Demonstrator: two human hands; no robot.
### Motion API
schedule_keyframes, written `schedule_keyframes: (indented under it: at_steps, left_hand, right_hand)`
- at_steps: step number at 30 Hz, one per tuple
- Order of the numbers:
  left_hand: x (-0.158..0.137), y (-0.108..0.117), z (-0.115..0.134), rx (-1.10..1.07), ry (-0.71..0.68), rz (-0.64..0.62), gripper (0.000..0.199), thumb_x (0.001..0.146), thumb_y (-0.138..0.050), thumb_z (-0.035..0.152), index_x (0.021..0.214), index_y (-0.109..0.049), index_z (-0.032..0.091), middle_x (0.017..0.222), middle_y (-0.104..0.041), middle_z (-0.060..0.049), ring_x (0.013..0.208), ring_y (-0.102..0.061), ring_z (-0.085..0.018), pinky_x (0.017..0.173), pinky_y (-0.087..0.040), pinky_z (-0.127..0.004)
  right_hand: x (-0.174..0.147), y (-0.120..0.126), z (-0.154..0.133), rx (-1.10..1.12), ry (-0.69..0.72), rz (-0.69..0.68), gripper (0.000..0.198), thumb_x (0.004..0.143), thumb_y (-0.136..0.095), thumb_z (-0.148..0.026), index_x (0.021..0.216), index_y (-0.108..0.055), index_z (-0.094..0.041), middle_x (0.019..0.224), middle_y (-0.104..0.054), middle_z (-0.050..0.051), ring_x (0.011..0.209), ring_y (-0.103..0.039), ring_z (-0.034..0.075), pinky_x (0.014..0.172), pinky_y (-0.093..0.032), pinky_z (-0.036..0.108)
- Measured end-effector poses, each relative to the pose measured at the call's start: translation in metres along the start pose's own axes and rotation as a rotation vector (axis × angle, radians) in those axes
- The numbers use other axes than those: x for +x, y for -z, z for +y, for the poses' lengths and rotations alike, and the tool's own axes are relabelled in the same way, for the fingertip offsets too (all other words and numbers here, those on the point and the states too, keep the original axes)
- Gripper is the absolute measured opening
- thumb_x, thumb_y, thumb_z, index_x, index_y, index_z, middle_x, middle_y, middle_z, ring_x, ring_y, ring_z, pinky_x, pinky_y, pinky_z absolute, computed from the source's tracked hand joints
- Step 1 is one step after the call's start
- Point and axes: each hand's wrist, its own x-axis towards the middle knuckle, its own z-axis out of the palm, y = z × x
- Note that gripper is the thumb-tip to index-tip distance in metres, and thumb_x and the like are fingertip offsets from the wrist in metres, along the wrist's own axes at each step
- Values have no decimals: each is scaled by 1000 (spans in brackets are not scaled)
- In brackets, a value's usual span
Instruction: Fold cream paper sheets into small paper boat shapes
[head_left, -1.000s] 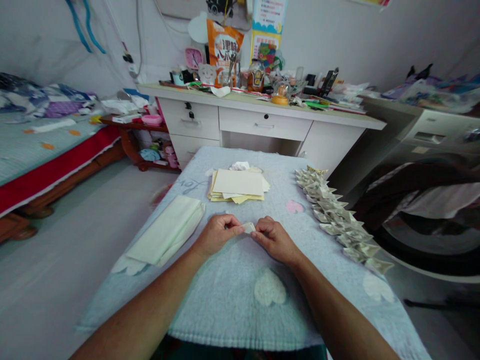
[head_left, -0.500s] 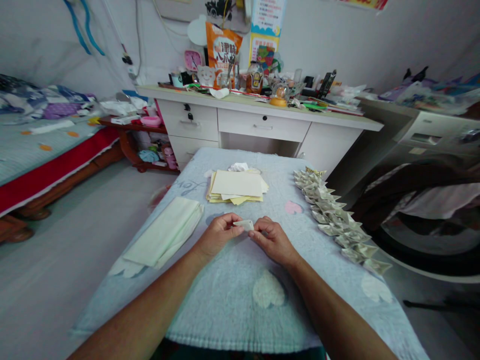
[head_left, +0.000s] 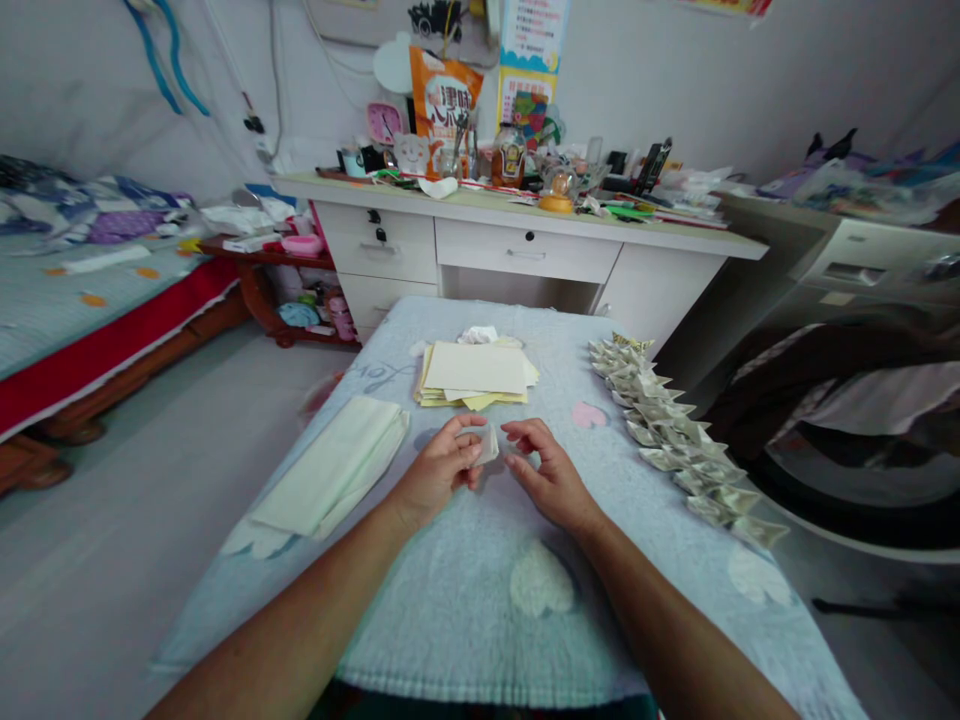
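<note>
A small folded piece of paper (head_left: 490,444) is pinched in my left hand (head_left: 444,465), over the middle of the cloth-covered table. Just to its right, my right hand (head_left: 549,474) has its thumb and fingers apart, with a small gap to the paper. Beyond both hands lies a stack of cream and yellow paper sheets (head_left: 477,368). Folded paper pieces shaped like little boats (head_left: 660,420) run in a long row down the table's right side.
A folded pale green cloth or paper bundle (head_left: 330,465) lies left of my hands. Crumpled white tissue (head_left: 478,334) sits behind the stack. A cluttered white desk (head_left: 525,245) stands beyond the table, a washing machine (head_left: 855,270) to the right, a bed (head_left: 97,290) to the left.
My right hand has let go of the folded paper and opened slightly away from it. In my left hand the paper has turned from lying flat to standing more upright.
</note>
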Motion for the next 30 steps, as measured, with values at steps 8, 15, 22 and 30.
schedule_keyframes:
  at_steps: [8,15,22,30]
  left_hand:
    - [3,1,-8,94,38,-25,27,75,-68,31,90,-50,18,63,-48,7,46,-39,-4,46,-25,-18]
    - [1,0,-4,220,36,-64,29,81,-61,41,90,-57,14,61,-55,2,52,-46,-7,51,-34,-20]
    - [2,8,-4,591,-193,21,19,78,-66,30,88,-63,15,78,-62,-1,73,-55,-13,69,-42,-25]
    - [4,5,-9,443,-207,32,22,82,-59,24,102,-50,19,63,-53,6,58,-49,-9,58,-37,-20]
  right_hand:
    - [2,-1,-2,-30,53,-12,25,87,-56,-16,108,-62,-26,109,-52,6,108,-49,20,94,-39,38]
    - [2,0,0,-23,-43,-29,7,89,-54,-20,87,-61,-20,85,-59,2,83,-54,16,79,-42,29]
    - [0,-1,-2,-8,-122,-30,10,88,-55,-25,85,-61,-18,75,-57,0,70,-52,13,69,-41,25]
    - [1,-1,-4,271,-187,-117,28,81,-66,-37,100,-61,-18,85,-60,2,76,-53,14,72,-43,27]
